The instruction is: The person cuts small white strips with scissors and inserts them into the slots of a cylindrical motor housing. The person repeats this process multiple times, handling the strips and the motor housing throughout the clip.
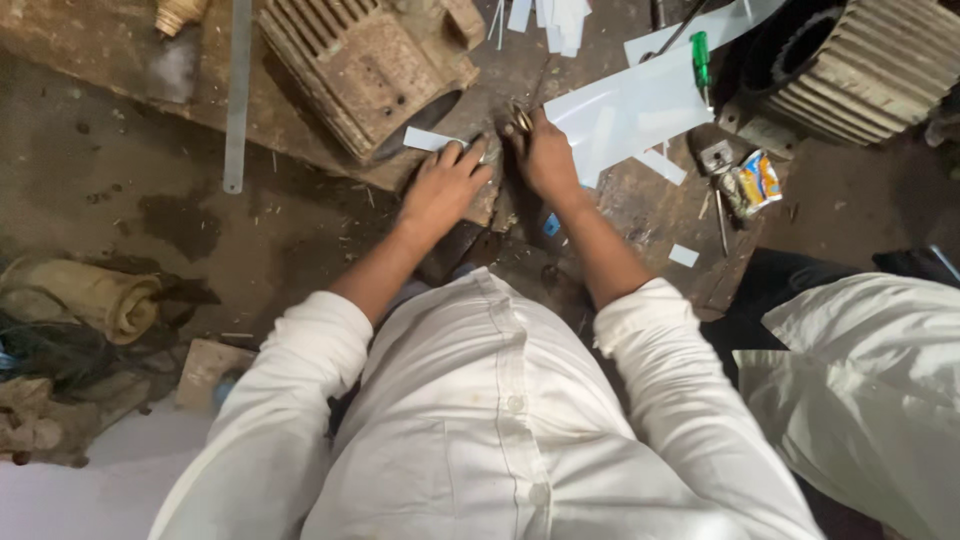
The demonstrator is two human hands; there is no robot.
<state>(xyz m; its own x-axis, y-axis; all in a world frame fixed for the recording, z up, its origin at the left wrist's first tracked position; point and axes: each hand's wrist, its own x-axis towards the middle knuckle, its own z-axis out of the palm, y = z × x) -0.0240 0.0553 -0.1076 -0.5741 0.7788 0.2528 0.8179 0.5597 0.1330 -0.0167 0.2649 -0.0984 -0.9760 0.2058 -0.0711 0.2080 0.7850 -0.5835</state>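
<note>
My left hand [445, 185] rests fingers-down on a narrow white paper strip [428, 139] on the dirty board, just below a rusty finned motor housing [368, 62]. My right hand [545, 155] is closed around the handles of a pair of scissors [520, 120], beside a large white sheet [640, 105]. The scissor blades are mostly hidden by my fingers. Both arms reach out from white shirt sleeves.
A second finned motor housing [865, 60] sits at top right. A green-handled screwdriver [701, 58], a small colourful packet [755, 182] and white paper scraps [683, 255] lie on the board. A metal ruler [237, 95] lies left. Another person's white sleeve [870, 370] is at right.
</note>
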